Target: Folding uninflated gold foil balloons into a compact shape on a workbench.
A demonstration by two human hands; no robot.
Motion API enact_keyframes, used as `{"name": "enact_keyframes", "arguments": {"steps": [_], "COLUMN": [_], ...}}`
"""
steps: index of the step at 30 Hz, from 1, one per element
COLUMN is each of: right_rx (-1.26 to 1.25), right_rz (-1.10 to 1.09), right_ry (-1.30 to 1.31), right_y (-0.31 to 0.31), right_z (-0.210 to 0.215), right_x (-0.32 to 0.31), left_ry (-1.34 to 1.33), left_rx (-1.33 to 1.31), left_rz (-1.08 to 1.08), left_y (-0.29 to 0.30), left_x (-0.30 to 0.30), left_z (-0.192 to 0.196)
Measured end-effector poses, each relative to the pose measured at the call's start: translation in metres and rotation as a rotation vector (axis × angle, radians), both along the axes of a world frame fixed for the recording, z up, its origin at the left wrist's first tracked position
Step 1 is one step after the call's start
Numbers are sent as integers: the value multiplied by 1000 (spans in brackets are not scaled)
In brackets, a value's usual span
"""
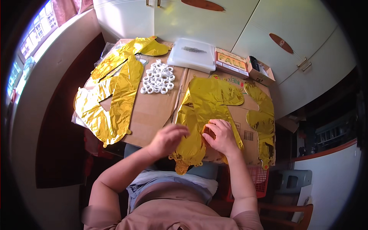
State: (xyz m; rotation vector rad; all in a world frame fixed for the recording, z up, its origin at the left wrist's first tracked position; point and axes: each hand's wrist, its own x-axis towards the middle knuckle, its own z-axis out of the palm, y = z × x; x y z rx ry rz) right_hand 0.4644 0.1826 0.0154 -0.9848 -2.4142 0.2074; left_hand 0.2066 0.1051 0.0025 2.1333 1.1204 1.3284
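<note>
A flat, uninflated gold foil balloon [205, 92] lies before me on the cardboard, its narrow lower end hanging past the near edge. My right hand [221, 136] is on its right side, thumb and fingers curled around a bit of the foil that shines orange between them. Over the balloon's left edge hovers my left hand [168, 140], its fingers bent toward the right and smeared by motion; whether it touches the foil cannot be made out. More flat gold foil balloons lie to the left [119, 99] and at the right edge [260, 119].
Several small white coils of string or ribbon [158, 78] sit on the cardboard sheet [151, 119]. Along the back stand a clear plastic-wrapped stack [191, 54], an orange-and-white box [231, 62] and an open carton [261, 71]. Pale cabinets [207, 25] rise behind; a red basket [260, 180] is below right.
</note>
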Motion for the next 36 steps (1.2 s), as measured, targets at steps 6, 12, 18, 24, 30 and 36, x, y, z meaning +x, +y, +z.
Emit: {"name": "enact_keyframes", "arguments": {"steps": [6,12,18,24,30,36], "right_rx": [-13,92,-128,-207,-229,-250], "right_rz": [-11,-58,-259,-301,-293,-262], "right_ry": [-8,109,26,-75,-90,-45], "right_y": [-3,-1,-10,-14,-15,-11], "right_z": [3,-1,-4,0,0,-6], "right_x": [-1,-5,-28,-45,-47,-44], "left_ry": [468,645,754,731,625,818], "left_rx": [10,-54,-18,36,40,117], "left_rz": [309,65,68,-19,-42,33], "left_y": [51,62,61,80,134,155], "left_x": [-33,-29,-29,-33,-36,-27], "left_z": [-10,-13,-15,-12,-4,-23]}}
